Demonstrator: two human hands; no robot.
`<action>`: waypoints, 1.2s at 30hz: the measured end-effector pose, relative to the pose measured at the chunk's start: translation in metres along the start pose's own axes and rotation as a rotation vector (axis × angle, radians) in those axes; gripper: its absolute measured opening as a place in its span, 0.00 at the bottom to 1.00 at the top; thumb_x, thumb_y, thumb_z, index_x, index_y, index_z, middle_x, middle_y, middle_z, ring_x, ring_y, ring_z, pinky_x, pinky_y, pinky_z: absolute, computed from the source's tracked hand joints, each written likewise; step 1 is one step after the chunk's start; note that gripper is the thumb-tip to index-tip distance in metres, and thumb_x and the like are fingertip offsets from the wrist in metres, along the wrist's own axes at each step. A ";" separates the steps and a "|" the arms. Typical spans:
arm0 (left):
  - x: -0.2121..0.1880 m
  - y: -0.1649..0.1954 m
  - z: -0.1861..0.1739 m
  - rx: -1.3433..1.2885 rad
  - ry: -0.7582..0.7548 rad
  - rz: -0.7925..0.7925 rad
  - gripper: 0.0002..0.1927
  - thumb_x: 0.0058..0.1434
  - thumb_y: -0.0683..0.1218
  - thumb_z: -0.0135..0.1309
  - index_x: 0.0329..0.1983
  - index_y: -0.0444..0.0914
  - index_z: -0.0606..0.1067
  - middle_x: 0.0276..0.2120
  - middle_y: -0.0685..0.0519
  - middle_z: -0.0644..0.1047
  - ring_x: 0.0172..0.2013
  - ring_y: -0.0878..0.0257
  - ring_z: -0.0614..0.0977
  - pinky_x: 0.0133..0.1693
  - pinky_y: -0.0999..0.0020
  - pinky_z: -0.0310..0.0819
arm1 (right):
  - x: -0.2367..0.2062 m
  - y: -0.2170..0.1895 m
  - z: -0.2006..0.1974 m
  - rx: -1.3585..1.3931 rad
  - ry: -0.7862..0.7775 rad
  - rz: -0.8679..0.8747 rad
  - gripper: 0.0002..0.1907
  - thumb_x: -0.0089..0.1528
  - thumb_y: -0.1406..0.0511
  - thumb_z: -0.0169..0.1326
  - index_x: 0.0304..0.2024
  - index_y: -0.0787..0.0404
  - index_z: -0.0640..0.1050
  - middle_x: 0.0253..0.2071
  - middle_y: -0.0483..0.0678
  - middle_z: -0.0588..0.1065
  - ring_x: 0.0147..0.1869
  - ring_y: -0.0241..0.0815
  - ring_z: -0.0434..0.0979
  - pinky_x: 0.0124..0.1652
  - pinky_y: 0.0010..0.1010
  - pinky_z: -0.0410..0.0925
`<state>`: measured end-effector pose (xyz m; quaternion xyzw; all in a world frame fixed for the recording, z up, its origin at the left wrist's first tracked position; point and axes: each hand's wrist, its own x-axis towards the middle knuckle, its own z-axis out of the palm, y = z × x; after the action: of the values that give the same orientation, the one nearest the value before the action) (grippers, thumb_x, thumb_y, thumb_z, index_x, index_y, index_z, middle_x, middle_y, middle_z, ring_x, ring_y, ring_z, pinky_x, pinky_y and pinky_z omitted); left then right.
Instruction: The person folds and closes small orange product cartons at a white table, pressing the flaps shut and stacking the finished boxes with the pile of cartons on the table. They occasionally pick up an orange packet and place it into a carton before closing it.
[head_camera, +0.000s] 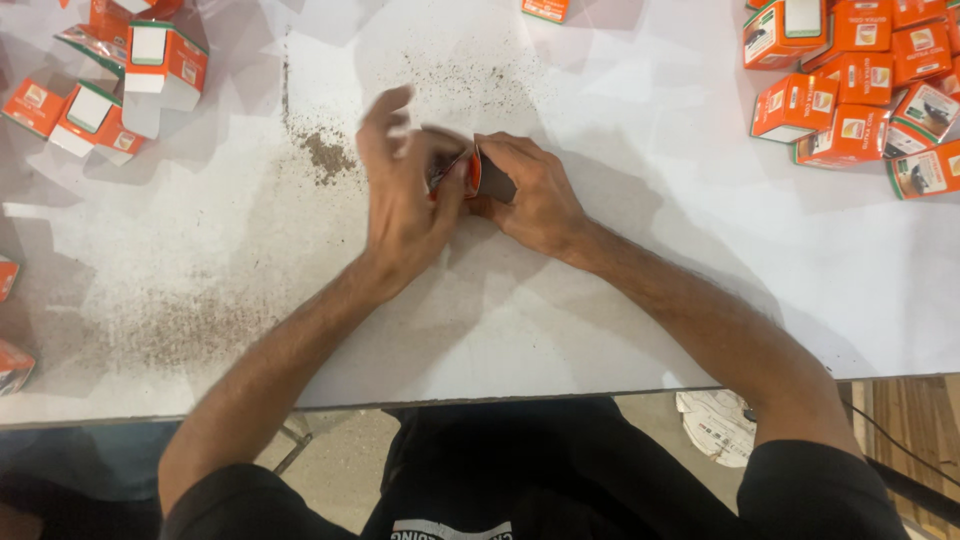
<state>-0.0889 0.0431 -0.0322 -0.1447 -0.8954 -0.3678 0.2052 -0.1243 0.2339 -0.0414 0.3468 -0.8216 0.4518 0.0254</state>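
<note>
A small orange carton is sitting between both hands just above the middle of the white worktop, its grey inner side facing the camera and most of it hidden by fingers. The left hand is closing its grip over the carton's left end, thumb pressing against the orange edge while the forefinger is lifting free and blurring above it. The right hand is wrapping its grip round the carton's right side, fingers curling shut on the grey flap. Both forearms are reaching in from the near edge of the worktop.

Just left of the hands, a patch of dark brown powder is lying on the worktop, with finer specks scattering above the hands and toward the near left corner. Well apart to the right, a heap of closed orange boxes is crowding the far right corner. Well apart to the left, several open orange-and-white boxes are lying with flaps up. One more orange box is peeking in at the far edge
</note>
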 end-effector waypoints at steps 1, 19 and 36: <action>-0.002 0.001 -0.004 -0.115 -0.006 -0.106 0.13 0.68 0.41 0.56 0.54 0.32 0.71 0.67 0.36 0.59 0.59 0.48 0.68 0.54 0.51 0.74 | 0.000 0.002 0.000 -0.003 0.001 0.011 0.33 0.53 0.68 0.73 0.58 0.66 0.74 0.53 0.54 0.77 0.58 0.56 0.77 0.56 0.43 0.72; 0.012 -0.030 -0.019 -0.741 -0.341 -0.527 0.09 0.62 0.39 0.55 0.42 0.31 0.69 0.33 0.47 0.76 0.28 0.65 0.76 0.29 0.68 0.75 | -0.010 0.003 0.010 -0.159 0.051 -0.166 0.30 0.58 0.70 0.69 0.62 0.64 0.74 0.56 0.58 0.76 0.63 0.60 0.77 0.58 0.42 0.75; -0.002 -0.018 -0.022 -0.198 -0.202 0.327 0.16 0.61 0.36 0.62 0.52 0.35 0.75 0.59 0.42 0.77 0.65 0.44 0.75 0.64 0.51 0.76 | -0.008 0.007 0.010 0.093 -0.031 0.065 0.25 0.62 0.74 0.62 0.51 0.61 0.59 0.53 0.56 0.75 0.52 0.52 0.83 0.45 0.35 0.80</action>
<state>-0.0886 0.0146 -0.0302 -0.3436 -0.8356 -0.3992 0.1562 -0.1199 0.2333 -0.0551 0.3279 -0.8107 0.4846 -0.0182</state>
